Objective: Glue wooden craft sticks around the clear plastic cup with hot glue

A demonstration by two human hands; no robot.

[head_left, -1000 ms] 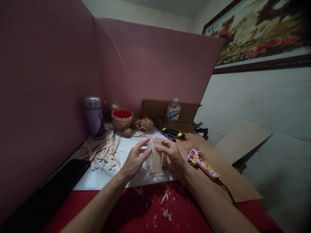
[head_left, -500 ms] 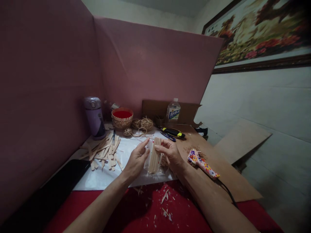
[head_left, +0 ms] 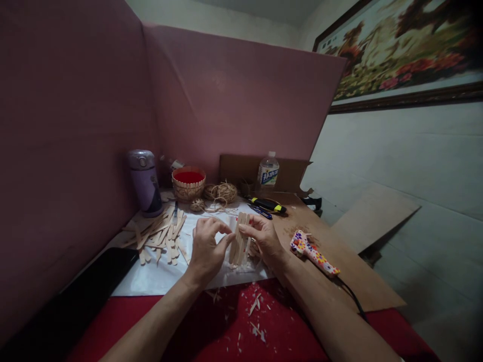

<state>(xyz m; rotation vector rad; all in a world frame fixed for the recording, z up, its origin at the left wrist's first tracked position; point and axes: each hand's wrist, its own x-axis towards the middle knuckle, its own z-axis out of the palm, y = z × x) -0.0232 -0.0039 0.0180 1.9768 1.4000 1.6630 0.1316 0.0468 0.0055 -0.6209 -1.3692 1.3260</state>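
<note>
My right hand (head_left: 263, 236) grips a small panel of craft sticks (head_left: 239, 244), thumb on its front face and fingers behind. The sticks stand side by side, nearly upright, with small red marks near the edges. At the panel's left edge is my left hand (head_left: 210, 246), its thumb and forefinger pinched together. Whether anything lies between those fingertips is too small to tell. Beneath the panel, a clear plastic wrapping (head_left: 245, 266) rests on the white sheet (head_left: 151, 281).
Loose craft sticks (head_left: 162, 234) lie left, near a purple bottle (head_left: 145, 183). A red-lined basket (head_left: 189, 183), twine (head_left: 222, 192) and a plastic bottle (head_left: 268, 171) stand behind. Right are a yellow-black cutter (head_left: 268, 205), a blue pen-like tool (head_left: 260, 211) and a flower-patterned glue gun (head_left: 313, 254).
My left hand has turned, and its fingers, apart before, have come together in a pinch by the panel's left edge. My right hand keeps hold of the panel, tilted slightly differently.
</note>
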